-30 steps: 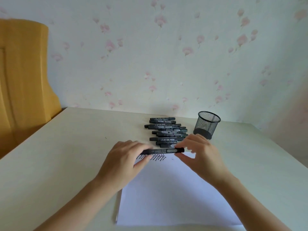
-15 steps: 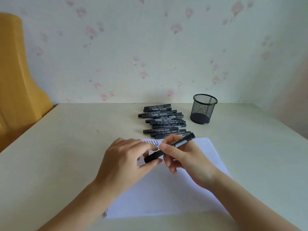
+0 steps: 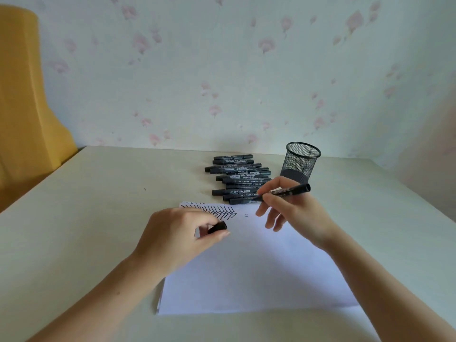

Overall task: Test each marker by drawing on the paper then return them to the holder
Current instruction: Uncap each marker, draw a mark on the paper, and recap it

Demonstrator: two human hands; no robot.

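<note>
A row of black tick strokes (image 3: 217, 211) is already drawn at the far edge of the white paper sheet (image 3: 259, 267), yet the black wire-mesh holder (image 3: 301, 162) looks empty and a pile of black markers (image 3: 238, 178) waits at 12 o'clock on the pale desk (image 3: 86, 218). An uncapped black marker (image 3: 283, 191) is gripped in the right hand (image 3: 291, 208); its cap (image 3: 217, 227) is pinched in the left hand (image 3: 177, 233), at 8 o'clock from it.

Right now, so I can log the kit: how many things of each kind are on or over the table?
pile of markers: about 11, overlapping, not exact
marker in right hand: 1
cap in left hand: 1
mesh holder: 1
paper: 1
Total: about 15
</note>
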